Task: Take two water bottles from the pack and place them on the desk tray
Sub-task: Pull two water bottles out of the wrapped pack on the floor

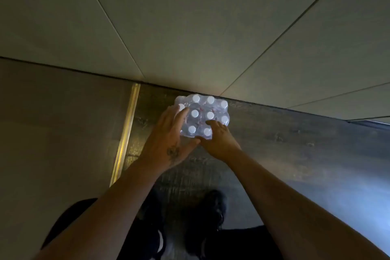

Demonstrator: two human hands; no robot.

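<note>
Plastic-wrapped pack on wood floor, left hand and right hand open, fingers spread over it

- One pack of water bottles, shrink-wrapped, standing on the floor against the far edge where the wall meets it.
- Nine white caps that I can count through the wrap; my fingers cover part of the pack, so there may be more underneath.
- Two hands of mine on the pack: my left hand on its left side, my right hand at its near edge.
- Two dark shoes of mine on the floor's near edge.
- One brass-coloured strip running across the floor.
</note>
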